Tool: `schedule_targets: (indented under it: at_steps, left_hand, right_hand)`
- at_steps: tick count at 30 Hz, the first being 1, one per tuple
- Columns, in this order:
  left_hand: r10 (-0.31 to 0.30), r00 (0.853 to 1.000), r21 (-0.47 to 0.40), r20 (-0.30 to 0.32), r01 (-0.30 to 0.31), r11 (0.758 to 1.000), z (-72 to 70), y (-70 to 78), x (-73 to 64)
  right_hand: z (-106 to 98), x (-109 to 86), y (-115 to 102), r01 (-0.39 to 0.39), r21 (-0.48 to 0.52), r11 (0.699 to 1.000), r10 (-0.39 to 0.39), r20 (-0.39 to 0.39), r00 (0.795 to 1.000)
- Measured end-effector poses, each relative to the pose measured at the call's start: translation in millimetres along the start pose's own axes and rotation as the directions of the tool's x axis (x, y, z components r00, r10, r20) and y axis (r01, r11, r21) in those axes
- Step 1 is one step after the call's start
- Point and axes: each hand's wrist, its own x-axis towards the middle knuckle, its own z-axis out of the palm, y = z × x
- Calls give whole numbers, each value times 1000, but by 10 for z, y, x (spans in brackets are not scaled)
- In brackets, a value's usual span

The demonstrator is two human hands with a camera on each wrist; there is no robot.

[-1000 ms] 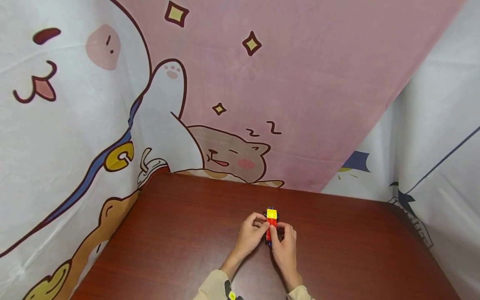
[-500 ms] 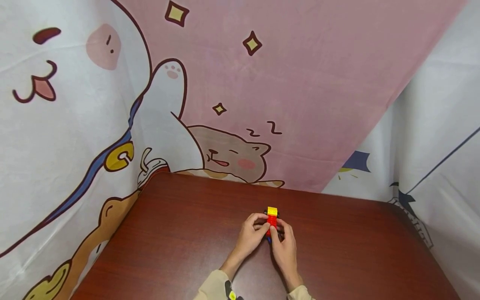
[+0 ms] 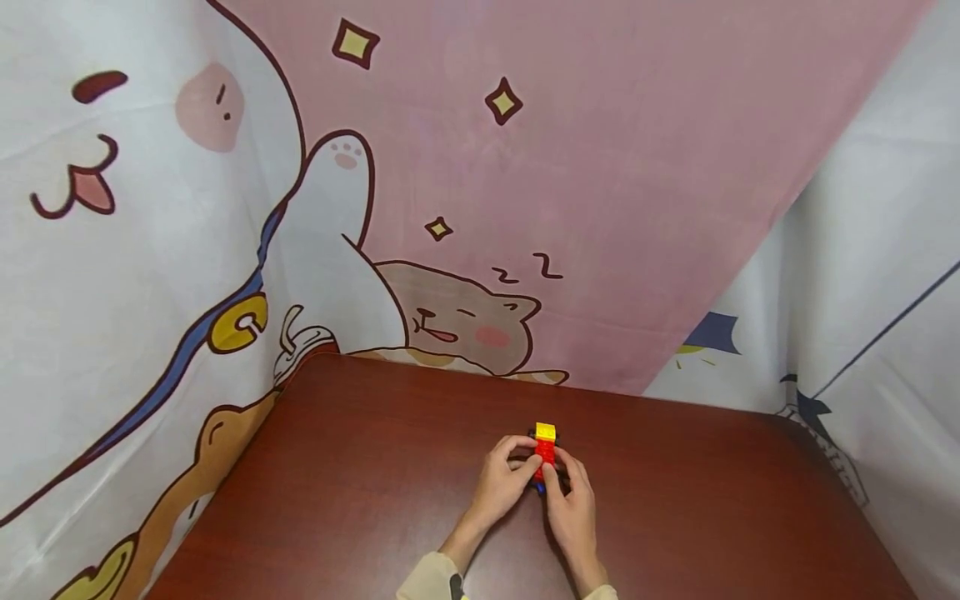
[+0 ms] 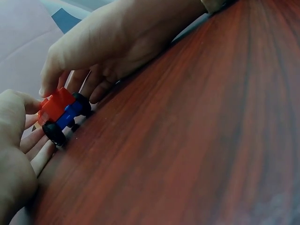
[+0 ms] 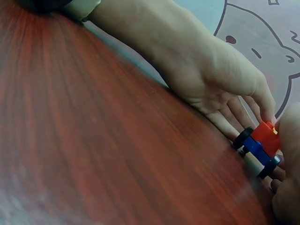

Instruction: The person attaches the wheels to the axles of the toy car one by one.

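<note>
A small toy brick car (image 3: 545, 450) has a red studded body, a yellow block (image 3: 546, 432) on its far end, a blue chassis (image 4: 69, 116) and black wheels (image 4: 54, 133). My left hand (image 3: 501, 479) grips its left side, thumb on the red top. From the right, my right hand (image 3: 573, 508) holds it the same way, both thumbs close together. In the right wrist view the near wheels (image 5: 243, 138) are at or just above the tabletop; contact is unclear. Fingers hide much of the car's sides.
The dark red-brown wooden table (image 3: 360, 467) extends around both hands. A cloth backdrop (image 3: 600, 208) printed with cartoon cats rises behind the table's far edge, and white cloth (image 3: 892, 333) hangs along the right side.
The car's blue far tip, visible a second ago, is now out of sight, so the car appears slightly tilted. Both hands keep their hold. The head view has shifted slightly upward.
</note>
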Motion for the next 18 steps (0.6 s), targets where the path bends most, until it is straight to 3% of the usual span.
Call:
schedule_targets:
  at_steps: [7,14,18]
  left_hand:
    - [-23,999,22,-28,23,999,13,-24,-1]
    - [35,999,34,-20,-35,999,17,-48,-20]
    - [-11,1000,40,-13,12,999,22,-33,2]
  right_hand:
    - [19,-3,-10,-35,-16,999,35,12,999]
    - [25,-18,0,-39,-27,999,39,-3,999]
    - [16,12,-7,-35,-23,999,34,-21,999]
